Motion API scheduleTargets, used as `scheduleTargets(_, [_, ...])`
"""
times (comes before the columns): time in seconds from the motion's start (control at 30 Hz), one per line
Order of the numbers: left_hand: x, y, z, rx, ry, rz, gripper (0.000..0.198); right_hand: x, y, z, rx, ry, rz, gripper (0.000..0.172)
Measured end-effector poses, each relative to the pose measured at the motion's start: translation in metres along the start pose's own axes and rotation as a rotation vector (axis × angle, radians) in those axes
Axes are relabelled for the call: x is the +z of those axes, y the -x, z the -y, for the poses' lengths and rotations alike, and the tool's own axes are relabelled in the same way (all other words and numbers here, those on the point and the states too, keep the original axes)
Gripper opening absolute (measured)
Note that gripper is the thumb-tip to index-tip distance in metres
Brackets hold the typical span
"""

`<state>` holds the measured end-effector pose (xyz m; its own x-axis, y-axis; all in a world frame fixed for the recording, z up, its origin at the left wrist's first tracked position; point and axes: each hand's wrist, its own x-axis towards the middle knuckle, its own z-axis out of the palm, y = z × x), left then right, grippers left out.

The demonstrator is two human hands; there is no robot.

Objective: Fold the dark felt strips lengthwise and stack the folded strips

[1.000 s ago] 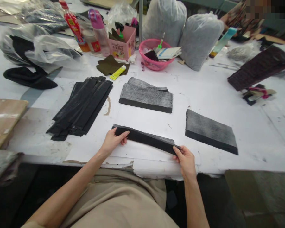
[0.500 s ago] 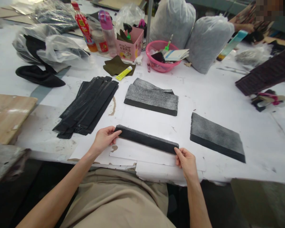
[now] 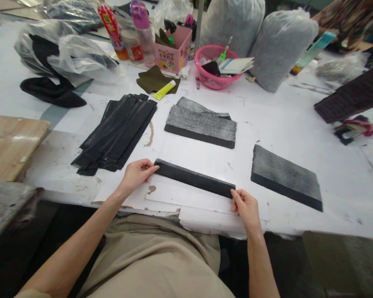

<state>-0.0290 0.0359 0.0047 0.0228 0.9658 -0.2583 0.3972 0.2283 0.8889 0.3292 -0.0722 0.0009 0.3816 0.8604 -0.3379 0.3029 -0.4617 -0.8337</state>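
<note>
A long black strip (image 3: 194, 178) with a thin grey upper edge lies across the white paper near the table's front. My left hand (image 3: 139, 171) pinches its left end between thumb and fingers. At the right end, my right hand (image 3: 244, 205) grips the corner the same way. Behind the strip is a grey fabric stack with a black front edge (image 3: 202, 124). Another grey piece with a black edge (image 3: 286, 176) lies to the right. Many dark strips (image 3: 118, 132) are piled at the left.
Farther back stand a pink basket (image 3: 217, 82), a pink box (image 3: 174, 54), bottles and large filled bags (image 3: 282, 49). A yellow tube (image 3: 164, 90) rests on olive fabric. A wooden board (image 3: 15, 145) is at far left. Part of another person shows at the upper right.
The view has shifted slightly. Both hands still hold the strip's ends; my left fingers now sit a little farther out at its left end.
</note>
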Motion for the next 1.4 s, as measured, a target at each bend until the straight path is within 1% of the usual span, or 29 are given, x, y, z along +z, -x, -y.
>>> scheduleTargets(0.27, [-0.003,-0.001,-0.001,-0.035,0.027,0.052,0.032,-0.001,-0.001,-0.006,0.001,-0.002,-0.006,0.045])
scheduleTargets(0.43, [-0.004,-0.001,0.002,0.004,-0.019,0.070,0.030,-0.002,0.001,-0.007,0.004,0.015,-0.010,0.043])
scheduleTargets(0.77, [-0.002,-0.003,0.008,0.014,-0.061,0.037,0.029,-0.003,0.000,-0.010,0.049,0.021,-0.015,0.043])
scheduleTargets(0.9, [-0.002,-0.005,0.006,-0.002,-0.075,0.027,0.030,-0.003,-0.001,-0.011,0.053,0.039,-0.011,0.043])
scheduleTargets(1.07, [-0.002,-0.004,0.003,0.013,-0.106,0.022,0.029,-0.002,-0.001,-0.010,0.047,0.050,-0.016,0.043])
scheduleTargets(1.4, [0.000,-0.005,0.010,0.034,-0.117,0.005,0.027,-0.001,-0.001,-0.011,0.049,0.050,-0.025,0.042])
